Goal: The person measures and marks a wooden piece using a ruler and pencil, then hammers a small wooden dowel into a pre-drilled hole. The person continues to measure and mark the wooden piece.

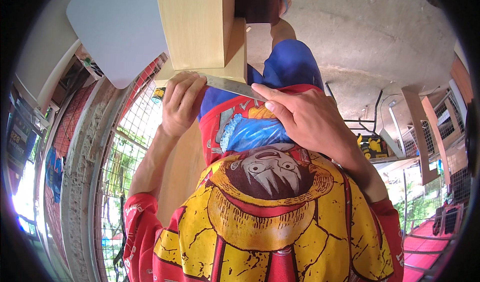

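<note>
A thin metal ruler (232,86) spans the gap between my hands, sloping down to the right in front of my lap. My left hand (182,101) is closed on its left end, close to the near edge of a pale wood-grain board (232,71). My right hand (312,117) pinches the other end between thumb and fingers, index finger stretched along it. On the board stands a tall pale wooden piece (192,24), just beyond the ruler. The fingertips of my left hand are partly hidden.
A grey-white panel (117,29) stands at the upper left. Wire mesh (127,127) runs down the left side. Beyond my knee lies a concrete floor (360,37). To the right are a black and yellow tool case (374,147) and upright wooden boards (420,132).
</note>
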`<state>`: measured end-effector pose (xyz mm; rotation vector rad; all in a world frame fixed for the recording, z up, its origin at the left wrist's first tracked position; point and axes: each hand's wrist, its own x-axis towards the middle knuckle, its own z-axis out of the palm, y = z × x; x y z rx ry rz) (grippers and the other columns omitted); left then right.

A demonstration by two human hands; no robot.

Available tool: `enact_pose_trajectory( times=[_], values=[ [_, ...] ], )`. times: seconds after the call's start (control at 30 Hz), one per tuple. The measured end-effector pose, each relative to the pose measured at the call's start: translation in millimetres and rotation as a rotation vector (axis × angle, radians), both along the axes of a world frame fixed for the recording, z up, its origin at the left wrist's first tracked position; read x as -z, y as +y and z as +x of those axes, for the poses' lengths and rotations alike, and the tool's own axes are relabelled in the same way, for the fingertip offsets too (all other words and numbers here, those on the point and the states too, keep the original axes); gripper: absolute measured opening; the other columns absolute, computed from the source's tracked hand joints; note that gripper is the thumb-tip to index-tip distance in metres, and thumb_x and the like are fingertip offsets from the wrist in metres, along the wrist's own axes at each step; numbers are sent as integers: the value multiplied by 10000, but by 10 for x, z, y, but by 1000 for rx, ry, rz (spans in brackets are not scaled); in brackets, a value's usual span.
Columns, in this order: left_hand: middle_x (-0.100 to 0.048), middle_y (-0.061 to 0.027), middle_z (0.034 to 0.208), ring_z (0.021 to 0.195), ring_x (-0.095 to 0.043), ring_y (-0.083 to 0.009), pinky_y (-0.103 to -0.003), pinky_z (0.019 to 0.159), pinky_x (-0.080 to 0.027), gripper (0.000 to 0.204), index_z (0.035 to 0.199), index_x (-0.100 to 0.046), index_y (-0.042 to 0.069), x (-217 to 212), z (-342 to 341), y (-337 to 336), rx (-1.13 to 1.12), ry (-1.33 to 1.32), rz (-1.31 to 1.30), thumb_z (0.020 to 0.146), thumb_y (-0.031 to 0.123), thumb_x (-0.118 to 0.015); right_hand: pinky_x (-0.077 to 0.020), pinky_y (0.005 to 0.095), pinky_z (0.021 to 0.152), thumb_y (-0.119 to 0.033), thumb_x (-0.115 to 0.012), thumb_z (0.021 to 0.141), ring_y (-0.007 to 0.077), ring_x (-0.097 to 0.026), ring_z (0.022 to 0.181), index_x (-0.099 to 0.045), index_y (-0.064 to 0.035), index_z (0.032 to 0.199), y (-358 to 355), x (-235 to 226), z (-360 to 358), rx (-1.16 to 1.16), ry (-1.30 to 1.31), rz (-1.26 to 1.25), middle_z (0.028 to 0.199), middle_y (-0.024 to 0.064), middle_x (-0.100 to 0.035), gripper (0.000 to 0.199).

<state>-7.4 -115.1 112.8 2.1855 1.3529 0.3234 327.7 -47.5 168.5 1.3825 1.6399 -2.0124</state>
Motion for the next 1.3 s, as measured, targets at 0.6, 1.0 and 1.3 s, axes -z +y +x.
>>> enact_pose_trajectory(
  times=[0.6, 1.0, 1.3],
  values=[
    [-750, -146, 1183, 1114, -747, -348, -493, 995, -617, 425, 1197, -755, 40, -117, -44, 89, -40, 43, -4, 814, 35, -939, -578, 518, 636, -311, -588, 1176, 369, -718, 630, -764, -176, 1471, -98, -64, -116, 41, 38, 158, 729, 171, -737, 369],
    [-794, -141, 1237, 1070, -805, -274, -411, 954, -642, 320, 1239, -818, -22, -152, -232, 1213, 2, 23, -1074, 1048, 235, -802, -575, 484, 712, -228, -660, 1127, 377, -723, 709, -687, -249, 1588, 99, -382, 238, -71, 16, 11, 811, 199, -733, 463],
    [-785, -155, 1096, 965, -814, -310, -430, 854, -672, 200, 1080, -781, -40, -121, 57, 1011, -51, -130, -966, 932, 53, -880, -529, 454, 669, -212, -681, 1107, 353, -692, 656, -707, -192, 1572, 48, -555, 743, -37, -73, -136, 791, 200, -718, 466]
  ],
)
